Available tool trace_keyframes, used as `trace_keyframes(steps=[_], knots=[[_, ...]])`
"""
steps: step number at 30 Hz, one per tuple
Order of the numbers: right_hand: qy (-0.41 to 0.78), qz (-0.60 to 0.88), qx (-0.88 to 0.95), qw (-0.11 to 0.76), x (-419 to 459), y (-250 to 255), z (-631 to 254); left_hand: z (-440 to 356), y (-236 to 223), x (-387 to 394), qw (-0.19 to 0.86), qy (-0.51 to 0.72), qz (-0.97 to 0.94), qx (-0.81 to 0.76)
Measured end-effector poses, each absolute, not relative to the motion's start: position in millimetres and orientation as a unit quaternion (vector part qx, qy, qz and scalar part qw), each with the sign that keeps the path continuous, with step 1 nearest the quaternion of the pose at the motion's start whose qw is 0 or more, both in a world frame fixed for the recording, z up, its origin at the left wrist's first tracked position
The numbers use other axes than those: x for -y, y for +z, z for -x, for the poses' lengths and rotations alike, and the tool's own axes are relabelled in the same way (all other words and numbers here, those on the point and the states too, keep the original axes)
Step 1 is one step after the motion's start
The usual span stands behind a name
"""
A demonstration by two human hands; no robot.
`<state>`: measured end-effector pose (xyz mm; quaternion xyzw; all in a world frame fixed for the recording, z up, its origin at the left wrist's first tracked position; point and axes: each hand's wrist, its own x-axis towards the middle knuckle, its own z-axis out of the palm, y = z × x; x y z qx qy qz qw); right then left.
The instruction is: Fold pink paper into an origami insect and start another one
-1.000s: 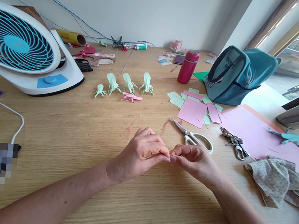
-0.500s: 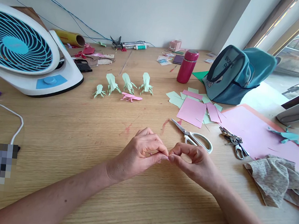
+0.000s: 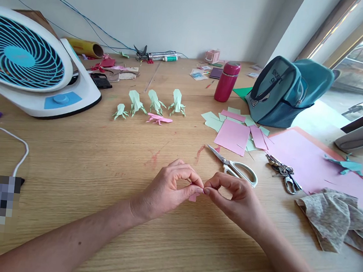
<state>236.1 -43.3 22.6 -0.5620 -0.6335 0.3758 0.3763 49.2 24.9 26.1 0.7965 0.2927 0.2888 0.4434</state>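
Observation:
Between the fingertips of both hands is a small piece of pink paper (image 3: pixel 192 197), mostly hidden by the fingers. My left hand (image 3: pixel 172 185) pinches it between thumb and forefinger, and a bit of it sticks out below the thumb. My right hand (image 3: pixel 235 197) pinches the same paper at its right end, its fingertips touching or nearly touching those of the left. Just beyond the right hand lie white-handled scissors (image 3: pixel 230 163), blades partly apart. Farther back stand several pale green folded paper insects (image 3: pixel 135 102) and one pink paper insect (image 3: pixel 159 119).
Pink paper sheets (image 3: pixel 232 136) and green scraps lie beyond the scissors. Keys (image 3: pixel 282 173) and a crumpled cloth (image 3: pixel 334 217) are on the right. A red bottle (image 3: pixel 227 82) and a blue bag (image 3: pixel 278 94) stand at the back. A white fan (image 3: pixel 76 94) occupies the left.
The hands have shifted very slightly, still pinching together. More of the pink paper now shows under the left thumb.

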Motion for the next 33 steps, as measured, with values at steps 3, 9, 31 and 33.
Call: trace_keyframes(steps=[3,9,31,33], knots=[[0.315,0.560,0.662,0.385,44.6,21.6,-233.5,-50.1,23.8,-24.6,0.450,0.287,-0.790,-0.304],[0.313,0.563,0.660,0.386,45.6,22.8,-231.3,-51.4,22.6,-23.6,0.460,0.292,-0.776,-0.318],[0.443,0.570,0.591,0.360,44.8,28.1,-237.0,-50.3,19.9,-25.3,0.499,0.301,-0.758,-0.295],[0.496,0.553,0.566,0.357,43.6,26.2,-238.4,-50.3,19.2,-26.0,0.505,0.311,-0.755,-0.279]])
